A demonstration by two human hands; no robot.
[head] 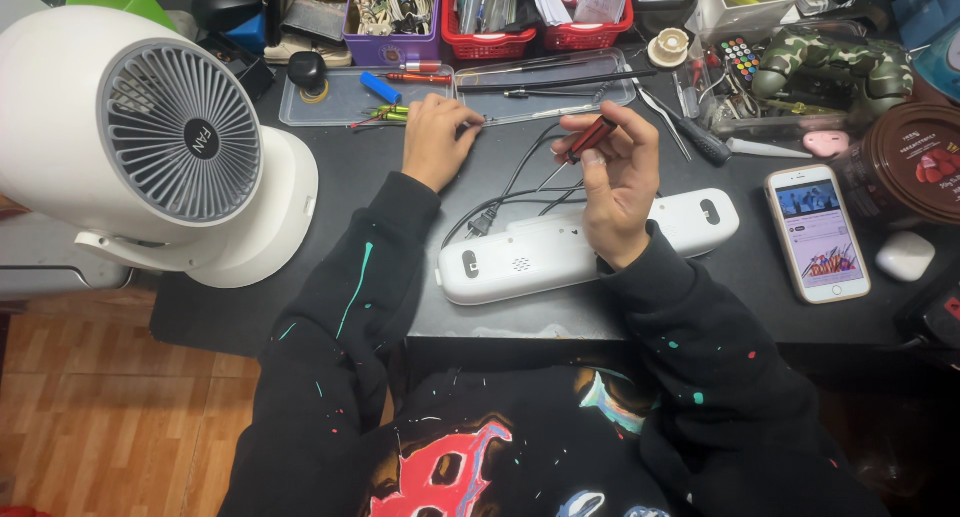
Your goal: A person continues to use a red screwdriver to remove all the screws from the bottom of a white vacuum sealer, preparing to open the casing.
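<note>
Nearest us are our own black sleeves [690,337], flecked with paint, resting at the edge of the dark desk [760,267]. Our right hand [618,182] is raised just above the long white device [585,245] that lies flat across the desk in front of us, and its fingers are curled closed around a small red-handled screwdriver [590,137], pinched between thumb and fingertips with the handle pointing up and away. Our left hand [436,137] reaches forward to the clear plastic tray [330,105], fingers bent down over a thin tool at the tray's front edge; we cannot tell whether it has actually gripped anything. To do this well, we judge it best to keep the screwdriver upright and steady in the right hand while the left picks slowly, so the loose bits in the tray are not scattered. The white device is smooth, rounded at both ends, with an oval recess near each end and a small grille patch between. A black cable with a plug [480,222] lies touching its upper edge. A white fan [170,137] stands well to the left, a phone [818,232] to the right.
</note>
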